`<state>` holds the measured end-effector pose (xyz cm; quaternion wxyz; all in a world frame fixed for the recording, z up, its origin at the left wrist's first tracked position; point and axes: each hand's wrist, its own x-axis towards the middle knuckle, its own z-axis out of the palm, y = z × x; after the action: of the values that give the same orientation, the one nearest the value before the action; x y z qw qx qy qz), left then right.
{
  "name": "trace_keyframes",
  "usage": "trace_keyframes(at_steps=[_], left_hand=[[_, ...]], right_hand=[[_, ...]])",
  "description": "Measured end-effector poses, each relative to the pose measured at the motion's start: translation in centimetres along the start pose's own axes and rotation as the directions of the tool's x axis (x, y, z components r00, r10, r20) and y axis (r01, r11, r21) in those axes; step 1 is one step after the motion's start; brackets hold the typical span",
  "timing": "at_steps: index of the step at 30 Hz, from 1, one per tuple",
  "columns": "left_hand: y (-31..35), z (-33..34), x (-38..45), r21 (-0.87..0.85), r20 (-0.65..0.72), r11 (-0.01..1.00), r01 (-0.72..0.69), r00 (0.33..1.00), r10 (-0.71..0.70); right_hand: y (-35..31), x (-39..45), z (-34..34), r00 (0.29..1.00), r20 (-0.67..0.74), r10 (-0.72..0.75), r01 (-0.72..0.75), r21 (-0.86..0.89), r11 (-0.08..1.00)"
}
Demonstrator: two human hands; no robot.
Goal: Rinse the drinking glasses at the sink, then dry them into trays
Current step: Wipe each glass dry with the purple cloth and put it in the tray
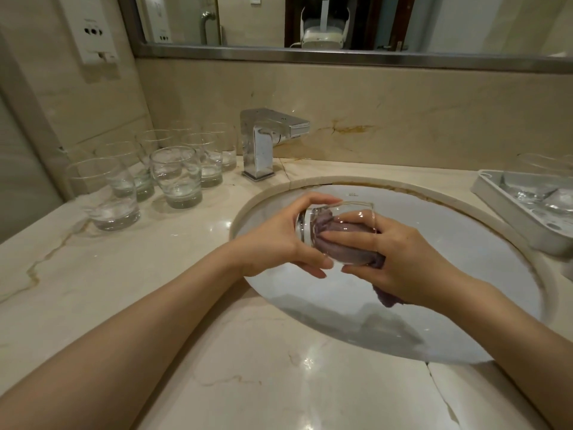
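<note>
Over the white sink (465, 243) I hold a clear drinking glass (313, 221) on its side, base to the left. My left hand (279, 240) grips its base end, thumb on top and fingers underneath. My right hand (400, 259) holds a purple cloth (341, 243), and its fingers push the cloth into the glass's mouth. A tail of the cloth hangs below my right wrist. Several more clear glasses (176, 178) stand upright on the counter at the left. A white tray (521, 218) with glasses in it sits at the right edge.
A chrome tap (263, 141) stands behind the sink, with no water running. The marble counter (248, 367) wraps around the basin, cracked near the front right. A mirror and a wall-mounted dispenser (93, 32) are above.
</note>
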<state>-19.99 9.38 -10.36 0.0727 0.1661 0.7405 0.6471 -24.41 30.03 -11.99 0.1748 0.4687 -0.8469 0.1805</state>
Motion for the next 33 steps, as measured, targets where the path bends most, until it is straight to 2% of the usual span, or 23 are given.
trace_keyframes(at_steps=[2,5,7,8,9,10,11,12,14,15,16,17,18,19,21,23,25,28,30,32,33], left_hand=[[-0.1,0.1,0.0,0.038,-0.005,0.999,-0.024,1.000,0.024],[-0.5,0.3,0.0,0.138,-0.016,0.988,-0.067,0.997,0.070],[-0.9,0.1,0.0,0.333,-0.023,0.932,-0.143,0.987,0.160],[-1.2,-0.1,0.0,0.479,-0.007,0.856,-0.192,0.975,0.223],[-1.5,-0.3,0.0,0.601,0.017,0.765,-0.234,0.960,0.280],[-1.6,-0.4,0.1,0.667,0.040,0.697,-0.262,0.947,0.317],[-1.6,-0.4,0.1,0.692,0.050,0.667,-0.277,0.940,0.338],[-1.6,-0.4,0.2,0.693,0.044,0.663,-0.283,0.935,0.352],[-1.3,-0.2,0.3,0.657,-0.005,0.706,-0.267,0.934,0.357],[-1.1,-0.1,0.3,0.612,-0.037,0.755,-0.236,0.945,0.326],[-0.9,-0.1,0.2,0.506,-0.070,0.844,-0.179,0.966,0.247],[-0.5,0.0,0.1,0.345,-0.081,0.934,-0.098,0.988,0.133],[-0.3,0.1,0.0,0.192,-0.056,0.981,-0.021,0.998,0.032],[-0.3,0.1,0.0,0.102,-0.028,0.994,0.032,0.999,-0.029],[-0.4,0.1,0.1,0.033,-0.007,0.998,0.062,0.998,-0.062],[-0.4,0.0,0.2,-0.005,-0.010,0.999,0.051,0.999,-0.051],[-0.4,0.2,0.2,0.015,-0.011,1.000,0.021,1.000,-0.021],[-0.8,0.6,0.3,0.153,-0.047,0.987,-0.046,0.997,0.054],[-1.3,0.5,0.3,0.387,-0.057,0.911,-0.145,0.982,0.180],[-1.9,0.0,0.4,0.657,0.002,0.712,-0.247,0.945,0.326],[-2.0,-0.1,0.4,0.711,0.030,0.647,-0.275,0.931,0.364]], right_hand=[[0.0,0.0,0.0,1.000,0.001,0.017,-0.018,0.088,0.996],[-0.6,0.2,-0.2,0.988,0.083,0.129,-0.150,0.343,0.927],[-1.2,0.4,-0.5,0.954,0.191,0.232,-0.300,0.562,0.771],[-1.4,0.5,-0.8,0.930,0.268,0.253,-0.368,0.681,0.633],[-1.6,0.6,-1.0,0.899,0.352,0.262,-0.438,0.754,0.490],[-1.6,0.6,-1.1,0.871,0.414,0.266,-0.490,0.778,0.393],[-1.6,0.6,-1.1,0.858,0.435,0.274,-0.510,0.781,0.360],[-1.5,0.6,-1.0,0.859,0.426,0.283,-0.507,0.785,0.358],[-1.6,0.6,-0.7,0.887,0.345,0.306,-0.451,0.786,0.423],[-1.7,0.6,-0.7,0.906,0.283,0.314,-0.411,0.763,0.500],[-1.7,0.4,-0.5,0.930,0.207,0.303,-0.358,0.694,0.625],[-1.5,0.3,-0.5,0.960,0.132,0.249,-0.279,0.569,0.774],[-1.1,0.1,-0.4,0.983,0.082,0.162,-0.182,0.401,0.898],[-0.7,-0.1,-0.4,0.996,0.053,0.077,-0.087,0.234,0.968],[-0.2,-0.1,-0.3,1.000,0.021,-0.013,0.012,0.042,0.999],[-0.1,-0.1,-0.3,1.000,0.004,-0.022,0.022,0.021,1.000],[0.1,0.0,-0.2,1.000,-0.006,-0.003,0.004,0.083,0.997],[-0.1,0.0,0.1,0.994,0.048,0.102,-0.110,0.252,0.961],[-0.7,0.2,-0.1,0.969,0.125,0.215,-0.248,0.492,0.835],[-1.1,0.6,-0.6,0.923,0.280,0.264,-0.384,0.724,0.573],[-1.2,0.7,-0.7,0.897,0.352,0.268,-0.440,0.771,0.461]])
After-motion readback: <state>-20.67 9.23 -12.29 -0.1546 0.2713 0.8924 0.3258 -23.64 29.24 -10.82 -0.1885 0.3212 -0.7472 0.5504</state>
